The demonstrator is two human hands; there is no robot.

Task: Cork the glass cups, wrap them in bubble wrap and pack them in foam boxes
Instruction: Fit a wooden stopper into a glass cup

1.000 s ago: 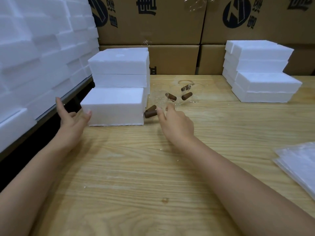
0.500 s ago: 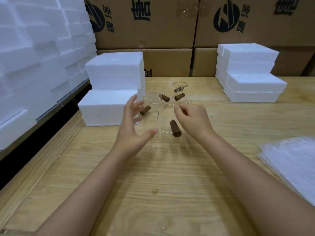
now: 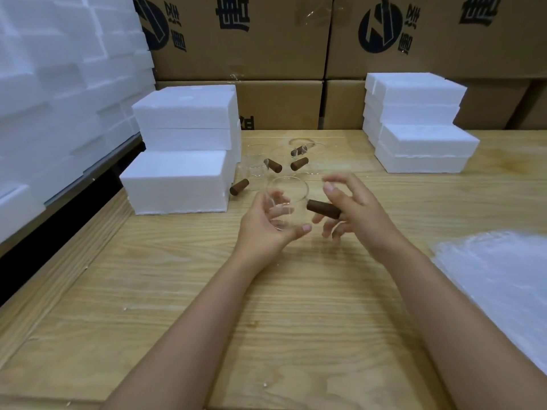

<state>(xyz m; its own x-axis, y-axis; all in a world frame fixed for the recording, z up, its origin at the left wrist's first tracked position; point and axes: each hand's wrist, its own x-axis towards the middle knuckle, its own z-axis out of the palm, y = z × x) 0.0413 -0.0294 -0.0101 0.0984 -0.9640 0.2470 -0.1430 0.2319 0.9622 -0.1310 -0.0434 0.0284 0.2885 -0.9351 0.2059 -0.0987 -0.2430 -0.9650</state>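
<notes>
My left hand grips a clear glass cup from below and the side, just above the wooden table. A brown cork sticks out from the cup's right side. Its far end touches the loosely spread fingers of my right hand. Behind them, several more clear cups stand with brown corks among them, and another cork lies next to the foam. A foam box sits at the left in front of a foam stack. Bubble wrap sheets lie at the right.
A second stack of foam boxes stands at the back right. Cardboard cartons line the back edge. A wall of stacked foam fills the left, past a dark gap along the table's left edge.
My left hand came from the foam box to the middle and took hold of the cup. My right hand brought the cup forward from the group, then opened beside the cork.
</notes>
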